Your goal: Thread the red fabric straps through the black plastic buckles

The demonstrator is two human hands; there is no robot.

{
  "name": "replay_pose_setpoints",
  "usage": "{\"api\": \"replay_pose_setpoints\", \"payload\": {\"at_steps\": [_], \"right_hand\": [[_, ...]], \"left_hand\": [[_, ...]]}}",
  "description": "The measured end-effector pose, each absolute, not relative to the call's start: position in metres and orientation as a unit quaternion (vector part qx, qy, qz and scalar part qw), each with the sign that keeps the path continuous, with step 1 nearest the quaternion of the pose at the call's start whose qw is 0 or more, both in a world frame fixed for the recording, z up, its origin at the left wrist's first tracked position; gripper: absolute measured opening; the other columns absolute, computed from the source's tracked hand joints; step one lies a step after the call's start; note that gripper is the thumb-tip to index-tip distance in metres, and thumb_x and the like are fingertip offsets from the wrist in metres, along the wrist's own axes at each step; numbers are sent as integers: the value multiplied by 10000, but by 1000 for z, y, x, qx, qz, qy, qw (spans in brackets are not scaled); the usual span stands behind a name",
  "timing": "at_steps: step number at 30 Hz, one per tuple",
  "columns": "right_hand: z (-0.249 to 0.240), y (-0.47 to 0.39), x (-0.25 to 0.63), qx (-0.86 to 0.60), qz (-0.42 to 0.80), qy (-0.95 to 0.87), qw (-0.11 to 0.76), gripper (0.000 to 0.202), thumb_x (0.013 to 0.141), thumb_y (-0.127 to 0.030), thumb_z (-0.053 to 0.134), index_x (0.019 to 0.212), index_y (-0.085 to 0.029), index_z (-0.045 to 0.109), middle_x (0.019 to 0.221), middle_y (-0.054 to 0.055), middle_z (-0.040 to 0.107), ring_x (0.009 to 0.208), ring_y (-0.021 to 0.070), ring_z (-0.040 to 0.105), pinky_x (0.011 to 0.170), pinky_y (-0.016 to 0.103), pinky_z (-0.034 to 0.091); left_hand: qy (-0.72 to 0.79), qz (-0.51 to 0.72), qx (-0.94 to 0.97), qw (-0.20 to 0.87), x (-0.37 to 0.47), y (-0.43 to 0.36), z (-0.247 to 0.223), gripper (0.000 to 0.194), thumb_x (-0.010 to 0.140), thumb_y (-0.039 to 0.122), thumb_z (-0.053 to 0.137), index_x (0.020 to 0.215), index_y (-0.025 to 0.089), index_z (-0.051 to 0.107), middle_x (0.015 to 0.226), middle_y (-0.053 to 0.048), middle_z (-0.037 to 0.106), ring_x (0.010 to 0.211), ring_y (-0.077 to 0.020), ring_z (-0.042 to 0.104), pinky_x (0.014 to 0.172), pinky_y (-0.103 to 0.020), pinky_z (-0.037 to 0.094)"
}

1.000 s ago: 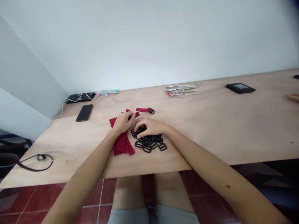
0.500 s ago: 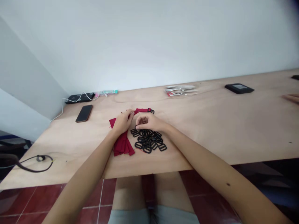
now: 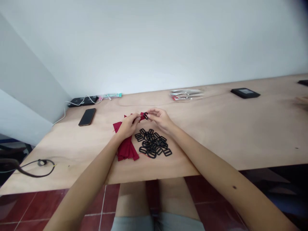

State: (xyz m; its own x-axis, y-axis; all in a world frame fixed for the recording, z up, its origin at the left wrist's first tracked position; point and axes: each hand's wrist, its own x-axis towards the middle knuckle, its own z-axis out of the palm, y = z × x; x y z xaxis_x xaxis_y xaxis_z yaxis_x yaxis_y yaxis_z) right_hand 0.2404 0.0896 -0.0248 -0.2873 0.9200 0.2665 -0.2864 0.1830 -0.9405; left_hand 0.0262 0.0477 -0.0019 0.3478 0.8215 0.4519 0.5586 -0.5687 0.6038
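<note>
My left hand point(image 3: 130, 125) is closed on a red fabric strap point(image 3: 142, 116), pinching it between thumb and fingers. Between the thumb and fingers of my right hand point(image 3: 160, 118) is a black ring buckle point(image 3: 145, 115), held up against the strap's end. Whether the strap passes through it I cannot tell. More red straps point(image 3: 126, 150) lie fanned out below my left hand, partly covered by the wrist. In front of my right forearm rests a pile of black buckles point(image 3: 154, 142), some slotted sliders, others rounded rings.
A phone point(image 3: 87, 117) lies at the left, near black boxes point(image 3: 83, 101) with a white cable. Flat packets point(image 3: 186, 94) and a black device point(image 3: 245, 93) sit towards the wall. A black cable point(image 3: 36, 175) loops at the left edge. Another person's blurred hand point(image 3: 302, 102) shows far right.
My right hand has risen from the buckle pile to the strap, carrying a black ring buckle. My left hand stays on the strap, and the strap's slider end no longer shows beyond the hands.
</note>
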Motion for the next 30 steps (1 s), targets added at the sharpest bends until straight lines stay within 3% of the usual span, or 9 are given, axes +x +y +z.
{"api": "replay_pose_setpoints", "payload": {"at_steps": [16, 21, 30], "right_hand": [[-21, 79, 236, -244, 686, -499, 470, 466, 637, -391, 1024, 928, -188, 720, 894, 19, 783, 733, 151, 723, 716, 290, 585], [-20, 77, 234, -261, 667, -499, 487, 454, 718, -503, 970, 928, -197, 709, 892, 36, 800, 769, 183, 771, 754, 316, 621], [-19, 77, 234, -266, 594, -567, 504, 422, 706, -481, 971, 860, -194, 703, 847, 43, 778, 786, 196, 751, 785, 341, 603]], "left_hand": [[417, 405, 778, 237, 33, 42, 0, 236, 1048, 325, 532, 1030, 184, 720, 924, -72, 772, 855, -212, 703, 819, -325, 549], [428, 438, 763, 206, 36, 42, 0, 204, 1037, 289, 566, 1036, 187, 743, 963, -66, 796, 861, -203, 722, 833, -321, 556], [434, 464, 749, 187, 42, 37, 0, 186, 1033, 274, 597, 1041, 192, 764, 1053, -85, 817, 939, -223, 756, 886, -343, 583]]}}
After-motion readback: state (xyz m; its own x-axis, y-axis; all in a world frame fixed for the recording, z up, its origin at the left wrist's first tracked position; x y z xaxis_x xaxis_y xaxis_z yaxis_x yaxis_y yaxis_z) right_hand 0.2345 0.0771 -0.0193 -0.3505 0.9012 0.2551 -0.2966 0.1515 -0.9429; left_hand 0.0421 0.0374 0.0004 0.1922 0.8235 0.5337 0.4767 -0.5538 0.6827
